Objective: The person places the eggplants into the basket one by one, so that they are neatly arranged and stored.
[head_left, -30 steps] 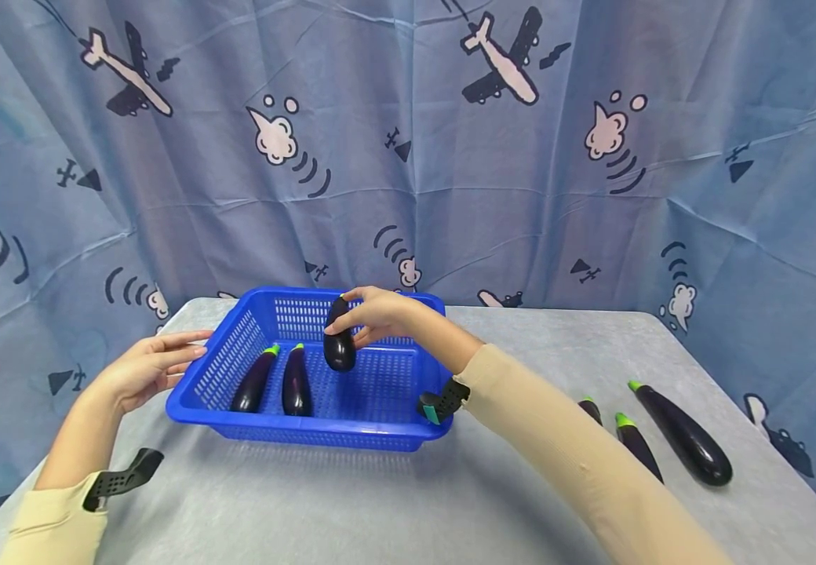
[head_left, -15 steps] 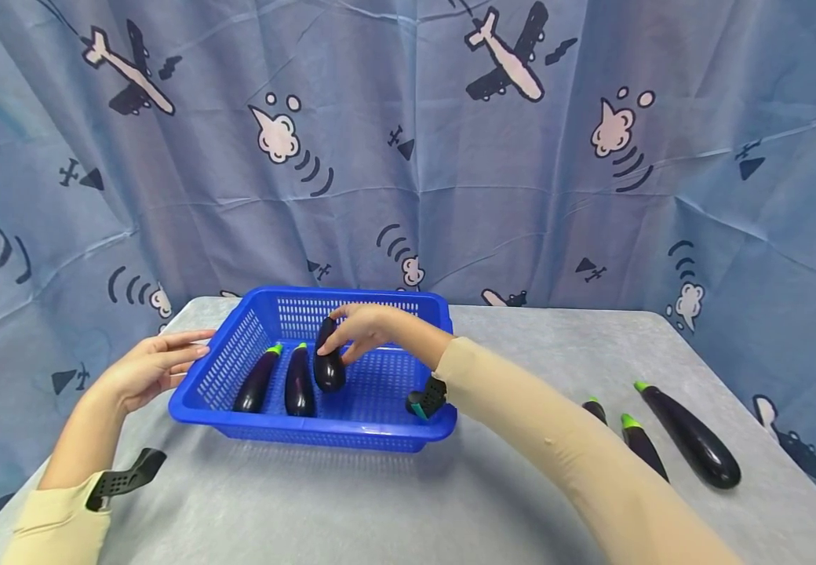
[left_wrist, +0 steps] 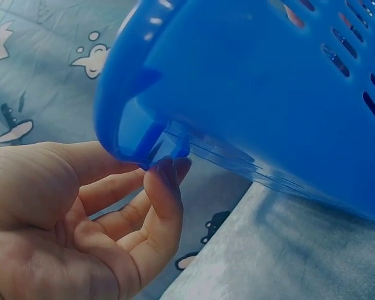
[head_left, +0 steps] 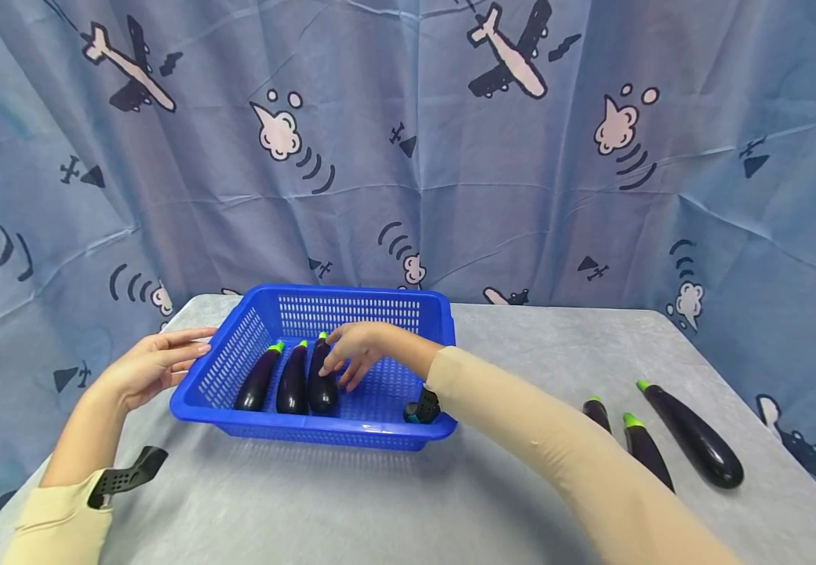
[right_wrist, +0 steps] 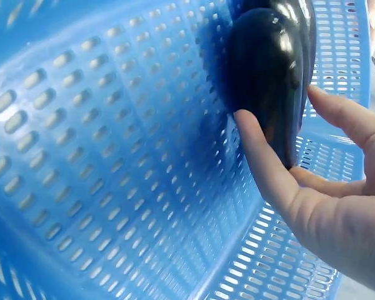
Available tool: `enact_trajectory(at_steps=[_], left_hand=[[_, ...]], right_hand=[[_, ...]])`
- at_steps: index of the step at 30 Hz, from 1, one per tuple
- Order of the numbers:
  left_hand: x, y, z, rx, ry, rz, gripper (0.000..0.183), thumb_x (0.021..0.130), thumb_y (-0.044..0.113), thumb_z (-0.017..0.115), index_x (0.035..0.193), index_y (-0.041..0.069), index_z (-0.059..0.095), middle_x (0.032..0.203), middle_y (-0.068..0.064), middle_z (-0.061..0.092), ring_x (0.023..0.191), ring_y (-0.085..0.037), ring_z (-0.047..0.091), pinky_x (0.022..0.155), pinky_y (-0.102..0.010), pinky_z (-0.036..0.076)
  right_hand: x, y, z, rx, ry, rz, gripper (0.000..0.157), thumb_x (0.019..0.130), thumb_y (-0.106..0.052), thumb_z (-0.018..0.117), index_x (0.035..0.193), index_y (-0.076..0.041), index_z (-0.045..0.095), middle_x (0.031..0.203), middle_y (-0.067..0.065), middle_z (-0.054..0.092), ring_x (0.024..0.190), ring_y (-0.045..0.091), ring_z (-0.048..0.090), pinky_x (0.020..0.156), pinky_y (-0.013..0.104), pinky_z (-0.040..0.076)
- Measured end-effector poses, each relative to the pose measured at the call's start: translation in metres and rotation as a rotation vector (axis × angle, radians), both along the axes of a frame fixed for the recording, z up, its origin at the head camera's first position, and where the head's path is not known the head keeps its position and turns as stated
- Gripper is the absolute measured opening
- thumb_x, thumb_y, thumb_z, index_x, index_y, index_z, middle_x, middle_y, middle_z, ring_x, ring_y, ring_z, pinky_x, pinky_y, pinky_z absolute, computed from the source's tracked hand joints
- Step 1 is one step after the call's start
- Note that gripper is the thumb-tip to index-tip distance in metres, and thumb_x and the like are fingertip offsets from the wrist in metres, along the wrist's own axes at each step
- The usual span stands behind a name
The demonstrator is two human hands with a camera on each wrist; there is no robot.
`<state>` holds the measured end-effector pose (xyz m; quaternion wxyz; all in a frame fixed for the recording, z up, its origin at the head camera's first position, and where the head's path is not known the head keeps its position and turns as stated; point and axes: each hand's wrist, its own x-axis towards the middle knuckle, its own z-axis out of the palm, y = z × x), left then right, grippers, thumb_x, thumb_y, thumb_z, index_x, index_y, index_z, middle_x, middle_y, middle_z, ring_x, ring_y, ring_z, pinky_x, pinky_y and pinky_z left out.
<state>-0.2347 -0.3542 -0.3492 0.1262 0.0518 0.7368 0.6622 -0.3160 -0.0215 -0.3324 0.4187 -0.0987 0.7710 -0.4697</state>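
Note:
In the head view, three dark purple eggplants with green stem ends lie side by side in a blue plastic basket (head_left: 380, 428): the left eggplant (head_left: 256, 384), the middle eggplant (head_left: 292, 388) and the right eggplant (head_left: 322, 392). My right hand (head_left: 362, 353) reaches over the right eggplant, its thumb and fingers loosely spread on either side. The right wrist view shows one finger standing apart from the glossy eggplant (right_wrist: 265, 69), with the thumb tip at its other edge. At the basket's left end, my left hand (head_left: 147, 365) touches the outer rim with relaxed fingers.
On the table's right side lie three more eggplants: a long eggplant (head_left: 693, 435), a second eggplant (head_left: 648, 453) and a third eggplant (head_left: 595, 412), partly behind the right sleeve (head_left: 549, 439). A blue printed curtain (head_left: 408, 157) hangs along the table's back edge.
My right hand has lowered the right eggplant onto the basket floor beside the middle one, and its fingers have loosened. The left hand has stayed at the rim.

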Motion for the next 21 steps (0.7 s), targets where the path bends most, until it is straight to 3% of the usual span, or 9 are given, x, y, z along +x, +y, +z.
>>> enact_trajectory(at_steps=[6, 13, 21], left_hand=[[0.0, 0.0, 0.0, 0.014, 0.0, -0.001, 0.031, 0.109, 0.01, 0.058, 0.113, 0.036, 0.074, 0.109, 0.014, 0.077, 0.099, -0.007, 0.074, 0.085, -0.025, 0.062], [0.0, 0.001, 0.0, 0.004, 0.008, -0.004, 0.029, 0.109, 0.01, 0.058, 0.117, 0.034, 0.073, 0.11, 0.013, 0.077, 0.1, -0.007, 0.074, 0.086, -0.025, 0.062], [0.001, 0.001, 0.001, -0.027, 0.015, -0.001, 0.026, 0.109, 0.012, 0.058, 0.124, 0.03, 0.07, 0.11, 0.014, 0.076, 0.101, -0.006, 0.074, 0.086, -0.025, 0.062]], right_hand=[[0.0, -0.004, -0.004, -0.024, -0.055, 0.008, 0.078, 0.099, 0.011, 0.064, 0.164, -0.004, 0.025, 0.136, 0.035, 0.053, 0.133, 0.056, 0.055, 0.108, 0.056, 0.052], [0.001, -0.008, -0.01, -0.104, -0.13, -0.007, 0.072, 0.1, 0.017, 0.055, 0.163, 0.001, 0.024, 0.146, 0.037, 0.052, 0.137, 0.057, 0.05, 0.114, 0.052, 0.047], [0.0, -0.009, -0.01, -0.084, -0.141, 0.02, 0.069, 0.102, 0.015, 0.056, 0.163, 0.002, 0.026, 0.142, 0.032, 0.055, 0.137, 0.054, 0.052, 0.114, 0.05, 0.047]])
